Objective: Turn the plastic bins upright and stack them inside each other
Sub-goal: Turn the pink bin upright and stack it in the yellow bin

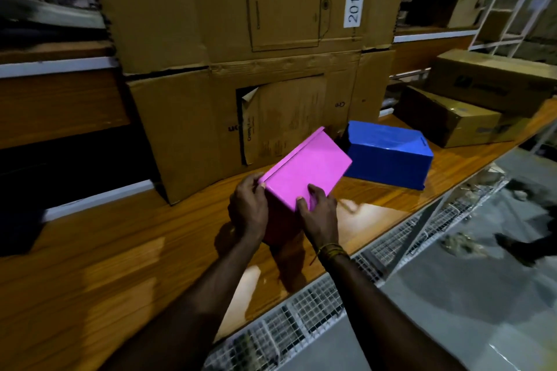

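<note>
Head view: both hands (250, 208) (318, 212) grasp tilted pink bin (304, 172), its opening seemingly hidden.

At frame centre a bin (304, 173) sits tilted above the shelf board (120, 250) between two hands, a second bin (388, 155) lies upside down just right of it, stacked cartons (241, 69) behind, two boxes (470, 105) at right.

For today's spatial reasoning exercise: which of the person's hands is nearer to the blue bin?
Right. The right hand grips the pink bin's near edge, on the side facing the blue bin. The left hand holds the pink bin's far side, farther away.
</note>
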`<state>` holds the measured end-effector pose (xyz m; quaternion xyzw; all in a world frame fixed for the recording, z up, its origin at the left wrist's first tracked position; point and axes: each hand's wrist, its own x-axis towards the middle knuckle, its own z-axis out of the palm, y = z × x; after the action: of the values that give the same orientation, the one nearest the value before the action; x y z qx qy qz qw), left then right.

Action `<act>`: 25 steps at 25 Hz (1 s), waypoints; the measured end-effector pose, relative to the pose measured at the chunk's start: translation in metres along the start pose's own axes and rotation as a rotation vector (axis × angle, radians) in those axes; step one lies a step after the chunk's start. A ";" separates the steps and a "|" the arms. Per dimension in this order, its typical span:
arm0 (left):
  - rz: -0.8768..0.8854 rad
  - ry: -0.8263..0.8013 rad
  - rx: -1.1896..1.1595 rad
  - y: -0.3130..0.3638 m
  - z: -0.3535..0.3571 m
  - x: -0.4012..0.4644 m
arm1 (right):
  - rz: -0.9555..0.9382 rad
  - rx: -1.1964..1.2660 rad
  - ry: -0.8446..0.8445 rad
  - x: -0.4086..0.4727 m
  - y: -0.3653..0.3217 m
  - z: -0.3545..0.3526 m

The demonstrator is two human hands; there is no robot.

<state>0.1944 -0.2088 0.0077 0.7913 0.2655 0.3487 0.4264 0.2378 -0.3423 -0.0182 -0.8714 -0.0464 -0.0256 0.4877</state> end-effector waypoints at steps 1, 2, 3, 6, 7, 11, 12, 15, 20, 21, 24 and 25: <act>0.022 0.002 0.021 -0.005 -0.017 -0.003 | 0.010 0.015 -0.022 -0.013 -0.006 0.010; 0.053 -0.007 0.020 -0.010 -0.033 -0.006 | 0.015 0.040 -0.038 -0.025 -0.011 0.021; 0.096 -0.026 -0.007 -0.016 -0.047 -0.011 | 0.022 0.058 -0.054 -0.039 -0.016 0.031; 0.216 -0.105 -0.069 -0.038 -0.084 -0.031 | 0.048 0.148 -0.045 -0.077 -0.028 0.058; 0.238 -0.120 -0.032 -0.045 -0.094 -0.040 | 0.067 0.180 -0.046 -0.087 -0.031 0.064; 0.306 -0.123 0.166 -0.058 -0.135 -0.080 | 0.172 0.311 -0.106 -0.120 -0.043 0.079; 0.340 -0.120 0.209 -0.059 -0.145 -0.089 | 0.196 0.340 -0.124 -0.128 -0.042 0.082; 0.392 -0.147 0.280 -0.071 -0.168 -0.112 | 0.195 0.429 -0.227 -0.157 -0.048 0.085; 0.440 -0.202 0.354 -0.104 -0.197 -0.137 | 0.187 0.326 -0.245 -0.180 -0.054 0.102; 0.445 -0.209 0.361 -0.109 -0.203 -0.138 | 0.175 0.289 -0.236 -0.185 -0.055 0.108; 0.454 -0.251 0.367 -0.125 -0.213 -0.137 | 0.122 0.223 -0.235 -0.190 -0.049 0.120; 0.465 -0.262 0.364 -0.132 -0.217 -0.135 | 0.105 0.183 -0.233 -0.189 -0.045 0.124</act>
<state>-0.0733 -0.1339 -0.0647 0.9322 0.0784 0.2786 0.2173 0.0446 -0.2239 -0.0622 -0.8216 -0.0592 0.1057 0.5571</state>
